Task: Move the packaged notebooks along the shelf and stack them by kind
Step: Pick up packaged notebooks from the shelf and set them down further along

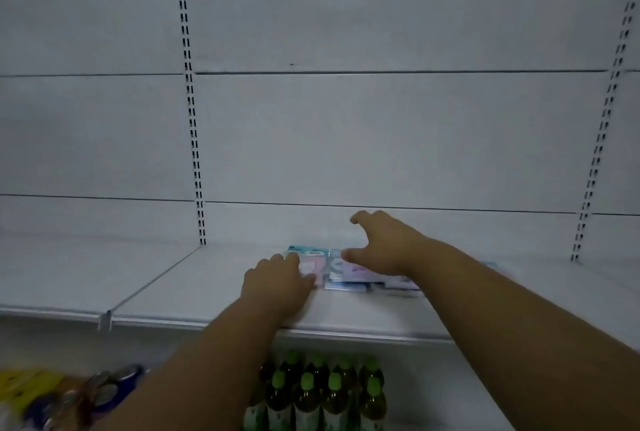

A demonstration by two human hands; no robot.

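- left hand [277,280] fingers loosely curled, tips resting on the left edge of the packaged notebooks [311,266], pressing more than gripping
- right hand [381,245] fingers spread wide, hovering just over the notebooks, holding nothing
- notebooks lie flat mid-shelf [207,292], near the white back panel [346,136]
- green-capped bottles [322,396] on the level below
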